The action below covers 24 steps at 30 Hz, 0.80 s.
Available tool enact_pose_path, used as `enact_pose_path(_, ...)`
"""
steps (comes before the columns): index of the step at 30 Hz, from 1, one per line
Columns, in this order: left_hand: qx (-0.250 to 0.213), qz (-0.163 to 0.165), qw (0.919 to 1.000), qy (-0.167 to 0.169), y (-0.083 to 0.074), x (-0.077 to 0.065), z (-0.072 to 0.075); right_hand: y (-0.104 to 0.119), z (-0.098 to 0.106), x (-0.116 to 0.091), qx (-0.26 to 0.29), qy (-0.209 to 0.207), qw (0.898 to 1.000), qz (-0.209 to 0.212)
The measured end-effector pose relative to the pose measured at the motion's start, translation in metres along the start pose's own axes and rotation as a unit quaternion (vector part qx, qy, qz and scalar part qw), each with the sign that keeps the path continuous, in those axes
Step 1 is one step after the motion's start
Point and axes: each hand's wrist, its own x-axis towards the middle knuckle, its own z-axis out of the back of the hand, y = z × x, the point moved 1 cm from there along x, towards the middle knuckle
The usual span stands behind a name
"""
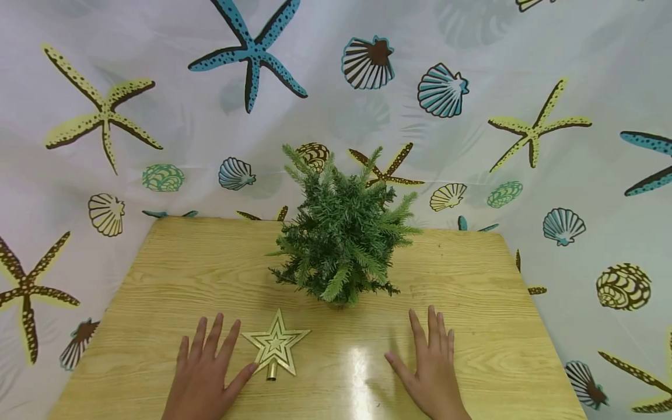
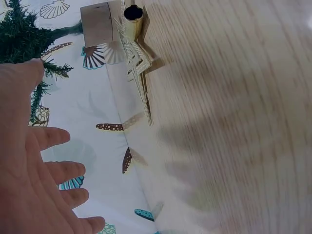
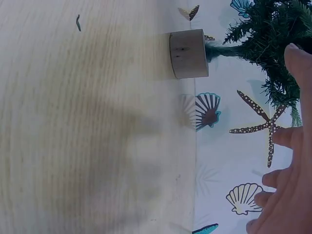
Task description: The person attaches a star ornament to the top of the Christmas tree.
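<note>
A small artificial Christmas tree [image 1: 343, 233] stands upright near the middle of the table. Its round wooden base [image 3: 189, 54] shows in the right wrist view, while branches hide it in the head view. Left of centre, in front of the tree, a gold star tree topper [image 1: 276, 343] lies on the table, its tube toward me. My left hand [image 1: 205, 373] is just left of the star with fingers spread, the thumb close to its lower point; it holds nothing. On the right, my right hand [image 1: 433, 373] is spread too, with nothing in it.
The wooden table [image 1: 488, 303] ends at a patterned cloth [image 1: 173, 116] printed with starfish and shells, which hangs behind and along both sides. A small dark green sliver [image 3: 78, 22] lies on the tabletop in the right wrist view.
</note>
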Motion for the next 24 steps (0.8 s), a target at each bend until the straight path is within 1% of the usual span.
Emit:
enact_pose_path(3,-0.006,0.002,1.0,-0.003,-0.001,0.001,-0.001,0.002,0.003,0.004,0.018,-0.02,0.999,0.018)
enact_pose_path(7,-0.007,0.006,1.0,-0.002,-0.002,0.002,-0.004,0.007,0.008,0.009,0.046,-0.04,0.998,0.029)
enact_pose_path(12,-0.018,-0.013,0.9992,-0.034,-0.002,0.002,-0.011,0.015,0.018,0.016,0.066,-0.07,0.994,0.049)
enact_pose_path(13,-0.02,-0.012,0.9991,-0.035,-0.002,0.002,-0.012,0.017,0.02,0.018,0.067,-0.076,0.993,0.056)
enact_pose_path(16,-0.027,-0.01,0.9991,-0.031,-0.003,0.002,-0.016,0.02,0.027,0.024,0.073,-0.095,0.99,0.08)
enact_pose_path(19,-0.036,-0.006,0.9989,-0.029,-0.004,0.002,-0.022,0.024,0.034,0.031,0.093,-0.108,0.985,0.1)
enact_pose_path(21,-0.044,-0.002,0.9986,-0.029,-0.005,0.001,-0.026,0.026,0.038,0.034,0.114,-0.11,0.982,0.105)
enact_pose_path(22,-0.048,0.004,0.9985,-0.024,-0.006,0.001,-0.028,0.027,0.04,0.036,0.123,-0.113,0.98,0.109)
enact_pose_path(24,-0.059,0.027,0.9979,-0.001,-0.008,0.0,-0.03,0.03,0.044,0.039,0.139,-0.119,0.976,0.115)
